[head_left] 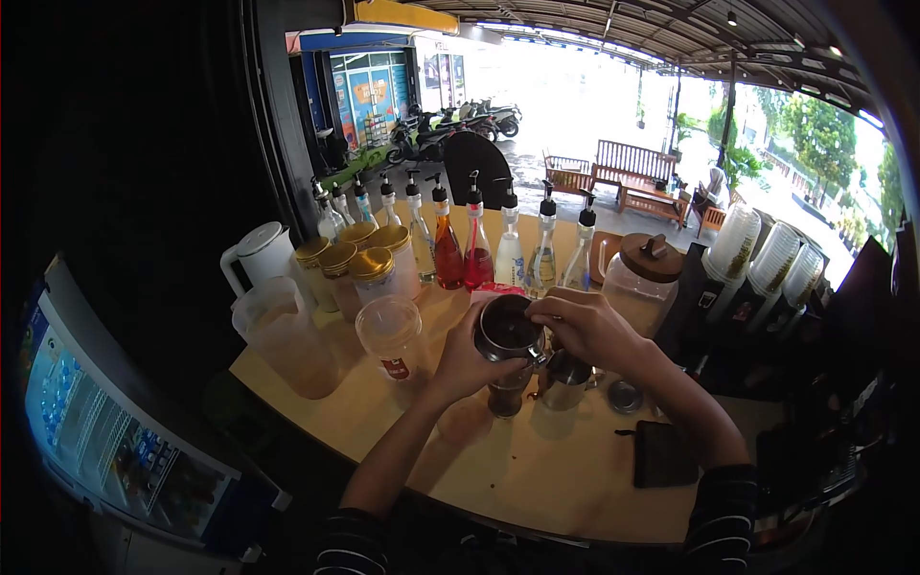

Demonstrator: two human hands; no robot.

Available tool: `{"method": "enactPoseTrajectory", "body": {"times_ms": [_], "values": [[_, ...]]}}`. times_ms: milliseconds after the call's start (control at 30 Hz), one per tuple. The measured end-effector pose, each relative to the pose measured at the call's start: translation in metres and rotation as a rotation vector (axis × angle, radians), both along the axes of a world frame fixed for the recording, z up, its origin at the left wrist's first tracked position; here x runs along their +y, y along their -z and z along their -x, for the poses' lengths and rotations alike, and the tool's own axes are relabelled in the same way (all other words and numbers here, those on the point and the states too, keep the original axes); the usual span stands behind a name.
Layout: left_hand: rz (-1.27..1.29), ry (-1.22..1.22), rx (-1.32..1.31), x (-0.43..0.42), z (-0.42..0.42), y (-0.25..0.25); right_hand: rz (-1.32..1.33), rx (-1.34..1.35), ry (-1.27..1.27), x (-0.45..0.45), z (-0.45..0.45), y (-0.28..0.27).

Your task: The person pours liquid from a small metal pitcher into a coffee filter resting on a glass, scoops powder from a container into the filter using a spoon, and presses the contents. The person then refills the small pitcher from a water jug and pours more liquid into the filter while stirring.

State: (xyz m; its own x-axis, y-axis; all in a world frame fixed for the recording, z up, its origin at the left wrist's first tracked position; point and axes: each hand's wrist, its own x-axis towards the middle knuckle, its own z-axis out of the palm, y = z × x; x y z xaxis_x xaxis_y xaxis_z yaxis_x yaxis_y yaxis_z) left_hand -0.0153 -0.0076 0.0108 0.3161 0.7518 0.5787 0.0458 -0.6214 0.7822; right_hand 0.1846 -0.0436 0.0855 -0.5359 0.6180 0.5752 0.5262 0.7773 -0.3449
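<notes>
A round metal cup (508, 328) with dark contents is held up over the wooden table (537, 479). My left hand (467, 356) wraps round its left side, thumb across the near side. Fingers of my right hand (580, 321) are pinched together at the cup's right rim; whatever they hold is too small to make out. Below the cup stands a glass (506, 395) with dark contents. A metal pitcher (566, 381) is just right of it. A clear plastic jar (390, 335) with a red label stands to the left.
Pump bottles (448, 244) line the far edge, behind gold-lidded jars (372, 268). A large clear jug (286, 335) and white kettle (262, 254) stand left. On the right are a lidded glass jar (644, 278), stacked plastic cups (733, 240) and a dark cloth (665, 454).
</notes>
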Motion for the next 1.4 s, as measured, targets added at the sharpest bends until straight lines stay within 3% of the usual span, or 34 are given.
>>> {"method": "enactPoseTrajectory", "body": {"times_ms": [100,233,400,467,700,767,867,1000,1133,1200,1400], "values": [[0.007,-0.011,0.036,-0.001,0.001,-0.004,-0.022,0.078,-0.167,-0.002,0.000,0.002],[-0.032,-0.005,0.061,-0.003,0.000,-0.009,-0.042,0.053,-0.068,-0.006,-0.002,0.004],[-0.038,-0.002,0.011,-0.003,0.002,-0.012,-0.065,0.109,-0.181,-0.009,0.000,0.002],[-0.046,0.003,0.020,-0.005,0.002,-0.016,0.053,0.160,-0.016,-0.014,0.000,-0.003],[-0.116,-0.042,0.068,0.004,0.002,-0.010,0.140,0.280,-0.022,-0.018,0.005,0.001],[-0.127,-0.044,0.056,0.006,0.002,-0.009,0.295,0.367,-0.046,-0.017,0.003,0.000],[-0.175,-0.055,0.067,0.009,0.004,-0.012,0.357,0.305,-0.103,-0.022,0.001,-0.001],[-0.222,-0.065,0.105,0.008,0.004,-0.014,0.362,0.417,-0.089,-0.014,-0.003,0.005],[-0.239,-0.074,0.072,0.008,0.002,-0.013,0.276,0.311,-0.088,-0.019,-0.002,0.002],[-0.258,-0.105,0.084,0.007,0.001,-0.013,0.287,0.436,-0.079,-0.014,-0.004,0.004],[-0.288,-0.108,0.044,0.008,0.003,-0.012,0.249,0.429,-0.067,-0.012,-0.003,0.009]]}}
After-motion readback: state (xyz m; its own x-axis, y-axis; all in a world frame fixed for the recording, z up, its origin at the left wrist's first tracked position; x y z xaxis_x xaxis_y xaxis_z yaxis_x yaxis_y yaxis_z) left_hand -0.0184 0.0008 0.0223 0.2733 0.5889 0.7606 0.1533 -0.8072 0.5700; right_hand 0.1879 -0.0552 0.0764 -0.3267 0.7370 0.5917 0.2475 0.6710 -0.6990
